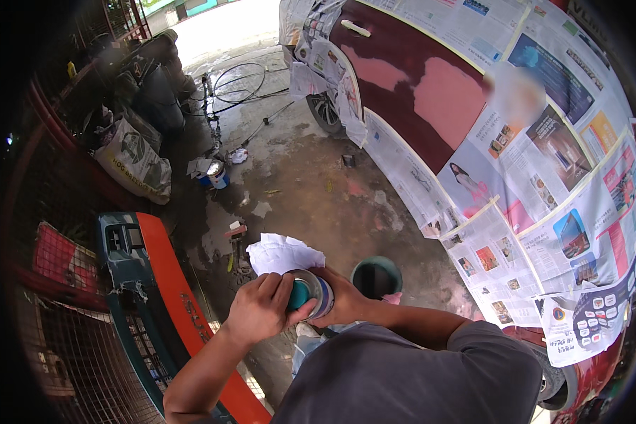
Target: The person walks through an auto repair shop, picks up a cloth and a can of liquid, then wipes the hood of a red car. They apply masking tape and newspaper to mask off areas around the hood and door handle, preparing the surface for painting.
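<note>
My right hand [343, 299] is wrapped around a metal can [324, 295] with a blue-and-white side, held in front of my body. My left hand [261, 311] is closed on a round teal lid-like piece [299, 295] at the can's top. Whether that piece is fixed to the can or apart from it, I cannot tell. A crumpled white paper or cloth [284, 253] shows just beyond both hands; what supports it is hidden. Behind my right hand, a dark green bucket [377, 275] stands on the floor, with a pink rag [392, 298] by its rim.
To the right stands a dark red car [396, 106] with pink patches, masked with newspaper [473, 177]. An orange-and-dark-green bumper [173, 272] lies along my left. Farther off are a paint can [218, 175], a full sack [136, 159] and a coiled hose [240, 65] on wet concrete.
</note>
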### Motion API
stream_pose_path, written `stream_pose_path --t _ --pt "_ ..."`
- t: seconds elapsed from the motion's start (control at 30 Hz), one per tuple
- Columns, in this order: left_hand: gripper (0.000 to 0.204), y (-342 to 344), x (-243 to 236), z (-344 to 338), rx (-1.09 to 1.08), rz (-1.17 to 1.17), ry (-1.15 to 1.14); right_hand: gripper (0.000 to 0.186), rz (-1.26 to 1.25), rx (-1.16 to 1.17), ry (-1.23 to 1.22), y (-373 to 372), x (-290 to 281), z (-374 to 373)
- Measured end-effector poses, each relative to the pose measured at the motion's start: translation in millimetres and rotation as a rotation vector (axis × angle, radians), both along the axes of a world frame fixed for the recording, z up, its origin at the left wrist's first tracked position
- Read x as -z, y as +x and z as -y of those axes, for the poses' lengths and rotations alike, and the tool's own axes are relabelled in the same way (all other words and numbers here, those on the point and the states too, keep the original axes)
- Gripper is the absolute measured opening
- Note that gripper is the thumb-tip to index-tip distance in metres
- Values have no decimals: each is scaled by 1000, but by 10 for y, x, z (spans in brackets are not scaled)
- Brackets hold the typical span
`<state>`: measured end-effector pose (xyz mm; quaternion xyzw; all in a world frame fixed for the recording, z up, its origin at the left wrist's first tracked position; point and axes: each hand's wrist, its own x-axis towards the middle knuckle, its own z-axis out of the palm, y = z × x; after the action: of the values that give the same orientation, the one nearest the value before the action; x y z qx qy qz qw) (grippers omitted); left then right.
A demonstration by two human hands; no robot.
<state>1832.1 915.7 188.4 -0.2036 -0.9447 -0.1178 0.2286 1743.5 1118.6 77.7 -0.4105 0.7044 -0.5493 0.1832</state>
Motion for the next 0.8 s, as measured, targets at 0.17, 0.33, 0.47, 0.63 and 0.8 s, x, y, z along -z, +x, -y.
stream_pose_path --t 0.17,0.33,0.47,0.63,0.8 --pt "43 -893 216 476 -145 -28 66 99 -107 388 6 -483 182 597" --pt "44 -1985 429 699 -297 13 87 100 -139 675 72 -1235 474 1068" --pt "50 -2866 451 919 -442 167 -87 99 -265 776 75 -2069 635 1422" --pt "56 -4033 375 1253 -457 304 -93 98 -348 850 48 -3172 787 1777" --pt "56 -4831 413 1862 -340 494 -77 95 -588 933 -15 -4029 778 2235"
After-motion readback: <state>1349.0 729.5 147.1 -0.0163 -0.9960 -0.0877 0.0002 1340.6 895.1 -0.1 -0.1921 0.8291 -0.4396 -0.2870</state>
